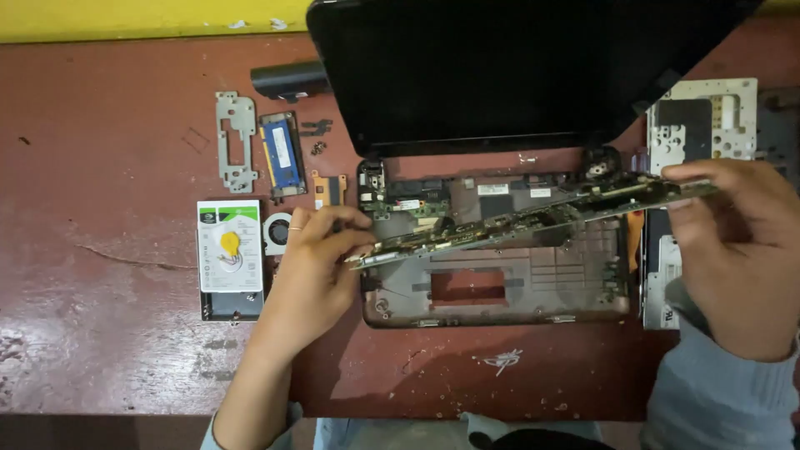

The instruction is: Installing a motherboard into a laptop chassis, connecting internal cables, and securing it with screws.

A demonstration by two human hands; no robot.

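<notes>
The left hand point(312, 258) pinches the lower-left end of a long green printed circuit board point(525, 221), thumb and fingertips closed on its edge. The right hand point(737, 242) clamps the opposite end at about two o'clock, fingers wrapped over the top. The board hangs tilted, edge toward the camera, spanning between both hands just above the open dark plastic laptop base point(500, 283), whose black screen lid point(500, 67) stands open at twelve o'clock.

Everything rests on a worn reddish-brown table point(100, 250), with a yellow wall strip point(125, 17) at the far edge.

At nine o'clock of the left hand lies one silver hard drive with a white label point(229, 250); at eleven o'clock, one blue memory module point(282, 154), one grey metal bracket point(236, 142) and one black battery pack point(287, 79). One white keyboard frame point(704, 117) lies behind the right hand.
</notes>
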